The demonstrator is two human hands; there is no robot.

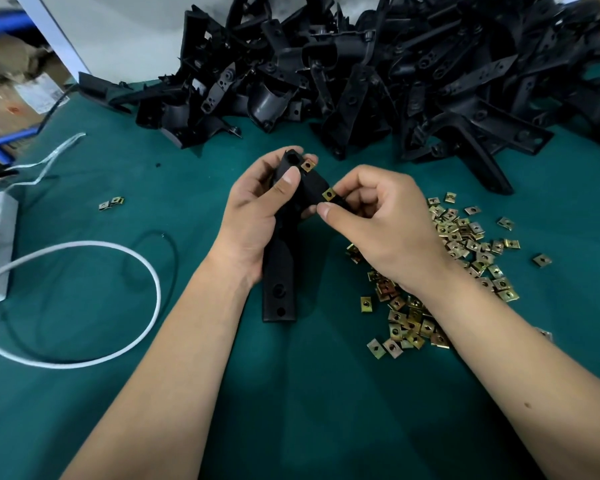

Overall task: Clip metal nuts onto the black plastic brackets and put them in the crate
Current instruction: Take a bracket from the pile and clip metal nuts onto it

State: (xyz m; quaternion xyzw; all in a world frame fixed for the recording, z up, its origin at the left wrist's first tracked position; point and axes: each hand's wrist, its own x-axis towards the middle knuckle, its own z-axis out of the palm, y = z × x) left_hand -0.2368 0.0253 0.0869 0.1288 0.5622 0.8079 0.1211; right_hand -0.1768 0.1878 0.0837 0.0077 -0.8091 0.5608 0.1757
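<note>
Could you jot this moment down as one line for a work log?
left hand holds black bracket | right hand pinches second nut onto it | first nut already clipped | loose nuts alongside

Green table (84,410), bracket pile (395,81), nuts (465,244), cable (125,258)

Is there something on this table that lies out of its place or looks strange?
Two metal nuts lie alone on the green table, left of the hands and far from the main nut pile on the right. They look strayed. Nothing else stands out.
</note>
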